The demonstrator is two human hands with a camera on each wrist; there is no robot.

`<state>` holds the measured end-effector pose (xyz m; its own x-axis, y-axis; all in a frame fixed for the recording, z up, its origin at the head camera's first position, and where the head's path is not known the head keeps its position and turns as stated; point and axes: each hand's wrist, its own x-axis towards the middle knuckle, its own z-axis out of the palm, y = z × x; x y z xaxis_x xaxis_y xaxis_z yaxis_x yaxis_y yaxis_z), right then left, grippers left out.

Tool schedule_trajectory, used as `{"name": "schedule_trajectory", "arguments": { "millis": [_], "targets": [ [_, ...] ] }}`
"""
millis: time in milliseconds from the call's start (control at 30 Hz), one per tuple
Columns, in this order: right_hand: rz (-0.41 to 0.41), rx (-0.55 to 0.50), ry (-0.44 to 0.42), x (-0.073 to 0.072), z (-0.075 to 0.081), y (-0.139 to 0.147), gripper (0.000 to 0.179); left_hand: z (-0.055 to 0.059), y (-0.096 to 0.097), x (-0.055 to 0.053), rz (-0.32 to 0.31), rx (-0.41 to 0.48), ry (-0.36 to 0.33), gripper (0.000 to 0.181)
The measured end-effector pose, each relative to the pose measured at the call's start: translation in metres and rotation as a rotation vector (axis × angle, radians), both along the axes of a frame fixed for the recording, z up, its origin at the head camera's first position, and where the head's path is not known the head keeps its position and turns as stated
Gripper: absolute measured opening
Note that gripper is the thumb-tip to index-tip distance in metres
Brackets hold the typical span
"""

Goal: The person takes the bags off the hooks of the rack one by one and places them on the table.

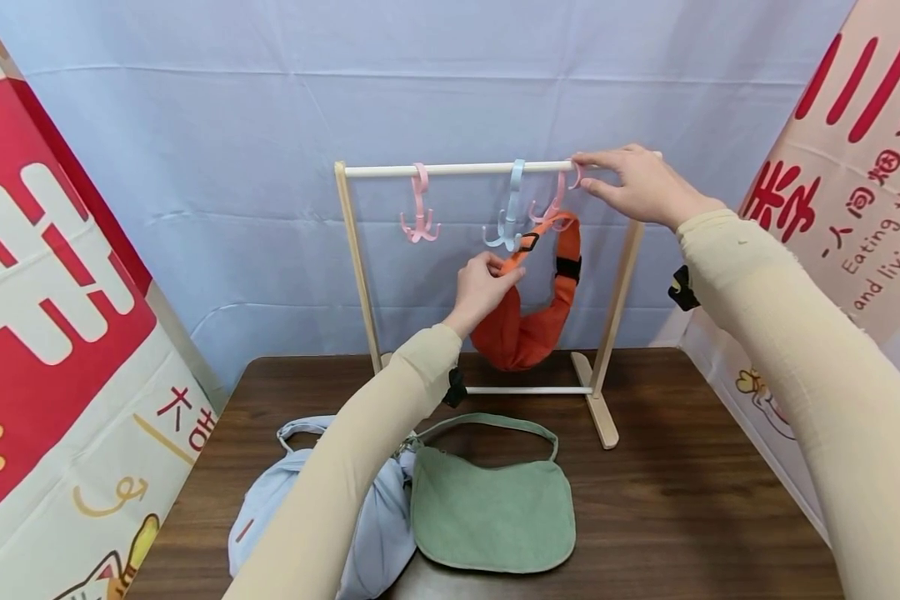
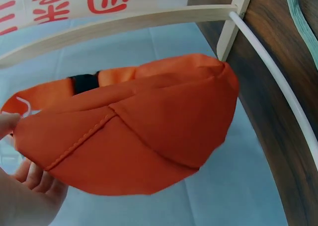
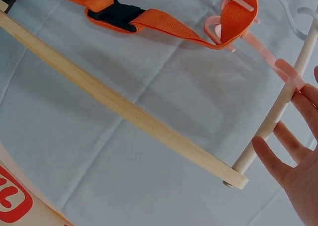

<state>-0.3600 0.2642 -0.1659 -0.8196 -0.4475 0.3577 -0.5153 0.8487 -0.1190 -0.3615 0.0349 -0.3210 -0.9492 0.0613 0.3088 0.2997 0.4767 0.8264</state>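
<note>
An orange waist bag with a black buckle hangs by its strap from the right-hand pink hook. My left hand pinches the bag's end near the strap slider; in the left wrist view the bag's body spreads beside the fingers. My right hand is at the right end of the white rod. Its fingers look fairly straight, with fingertips touching the rod beside the pink hook's top. A blue hook hangs just left of that pink hook.
Another pink hook hangs farther left on the rod. The rack's wooden legs stand on a dark wood table. In front lie a green handbag and a light blue bag, partly hidden by my left arm.
</note>
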Motion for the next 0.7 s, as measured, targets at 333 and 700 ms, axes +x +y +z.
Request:
{"name": "schedule_trajectory", "arguments": {
  "millis": [333, 700],
  "targets": [
    [-0.012, -0.011, -0.01, 0.001, 0.0, 0.001, 0.047, 0.012, -0.001, 0.01, 0.018, 0.053, 0.024, 0.032],
    [-0.011, 0.0, 0.004, 0.002, 0.0, 0.0, 0.047, 0.021, -0.002, 0.016, -0.008, 0.067, 0.034, 0.034]
  ]
}}
